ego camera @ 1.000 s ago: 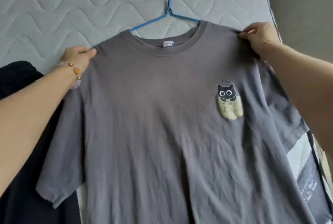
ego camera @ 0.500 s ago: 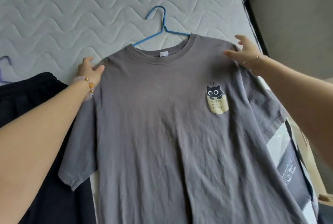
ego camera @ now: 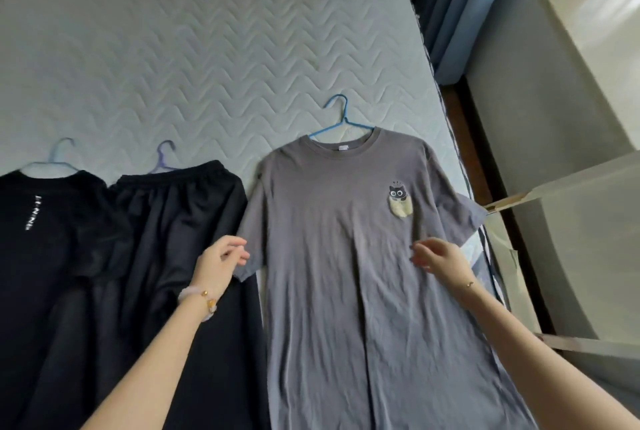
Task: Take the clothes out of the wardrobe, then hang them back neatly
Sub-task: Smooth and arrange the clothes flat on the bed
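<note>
lying flat on the bed, the grey tee runs lengthwise away from the person, hanger hook farthest, while the left hand and right hand hover mid-shirt, fingers loosely curled, gripping nothing, right nearer the hook.

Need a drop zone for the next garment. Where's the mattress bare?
Free: the broad stretch of mattress above all three hangers, up to its far edge. Crowded: the near half, where the black shirt, black skirt and grey T-shirt lie nearly edge to edge, only a thin strip between skirt and T-shirt.
</note>
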